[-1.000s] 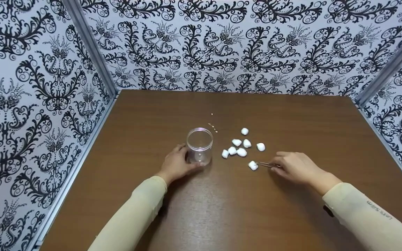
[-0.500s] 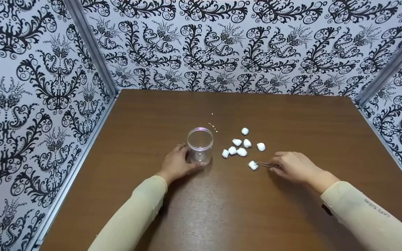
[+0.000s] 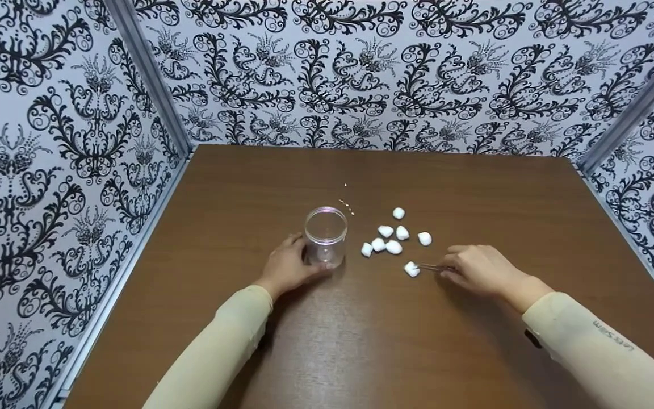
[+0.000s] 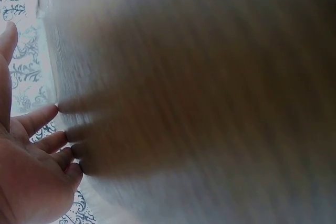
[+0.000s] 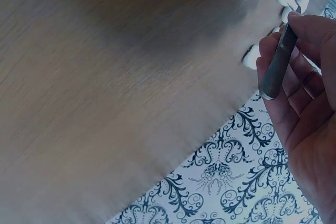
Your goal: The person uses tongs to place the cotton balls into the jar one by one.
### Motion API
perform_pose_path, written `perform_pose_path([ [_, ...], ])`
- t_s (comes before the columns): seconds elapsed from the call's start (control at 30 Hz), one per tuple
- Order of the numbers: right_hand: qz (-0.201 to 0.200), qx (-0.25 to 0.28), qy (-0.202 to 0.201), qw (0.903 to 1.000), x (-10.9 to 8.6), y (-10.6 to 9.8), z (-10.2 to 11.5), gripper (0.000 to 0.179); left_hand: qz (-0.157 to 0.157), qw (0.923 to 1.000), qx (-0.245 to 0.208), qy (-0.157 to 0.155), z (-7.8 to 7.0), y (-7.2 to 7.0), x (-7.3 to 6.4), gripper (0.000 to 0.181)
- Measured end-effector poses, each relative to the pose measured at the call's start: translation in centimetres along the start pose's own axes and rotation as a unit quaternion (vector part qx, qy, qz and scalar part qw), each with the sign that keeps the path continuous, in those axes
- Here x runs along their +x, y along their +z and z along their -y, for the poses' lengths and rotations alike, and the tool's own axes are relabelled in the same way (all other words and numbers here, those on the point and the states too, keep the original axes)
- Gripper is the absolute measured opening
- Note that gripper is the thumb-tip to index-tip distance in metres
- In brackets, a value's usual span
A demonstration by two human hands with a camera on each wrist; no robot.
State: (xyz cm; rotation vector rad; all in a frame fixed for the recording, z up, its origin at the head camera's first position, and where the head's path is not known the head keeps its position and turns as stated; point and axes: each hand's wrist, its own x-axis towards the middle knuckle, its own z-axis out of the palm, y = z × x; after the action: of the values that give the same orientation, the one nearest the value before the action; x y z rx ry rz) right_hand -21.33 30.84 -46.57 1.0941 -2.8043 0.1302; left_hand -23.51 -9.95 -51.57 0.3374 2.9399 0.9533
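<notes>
In the head view a clear, open-topped jar stands upright on the brown table. My left hand holds it low on its left side, thumb in front and fingers behind. The left wrist view shows that hand's fingertips down near the tabletop. Between thumb and fingers my right hand pinches metal tweezers. Their tips touch one white cotton ball, which seems to rest on the table. Several more cotton balls lie loosely grouped between the jar and that hand.
Small pale specks lie on the tabletop behind the jar, to its right. Patterned black-and-white panels enclose the back and sides, with grey posts at the corners.
</notes>
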Motion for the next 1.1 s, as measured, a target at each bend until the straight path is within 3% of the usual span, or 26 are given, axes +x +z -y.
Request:
perform_pose_path([
  [0.53,0.002,-0.012,-0.011,0.9999,0.29,0.12,-0.33,0.008,-0.004,0.9999,0.010,0.003,0.29,0.23,0.23,0.086],
  [0.87,-0.042,-0.035,-0.031,0.9980,0.27,0.74,-0.34,0.007,-0.005,0.9999,0.007,0.008,0.21,0.09,0.10,0.083],
  [1.1,-0.051,-0.053,-0.050,0.9960,0.27,0.80,-0.58,0.008,0.010,0.9999,0.004,0.001,0.20,0.18,0.14,0.093],
])
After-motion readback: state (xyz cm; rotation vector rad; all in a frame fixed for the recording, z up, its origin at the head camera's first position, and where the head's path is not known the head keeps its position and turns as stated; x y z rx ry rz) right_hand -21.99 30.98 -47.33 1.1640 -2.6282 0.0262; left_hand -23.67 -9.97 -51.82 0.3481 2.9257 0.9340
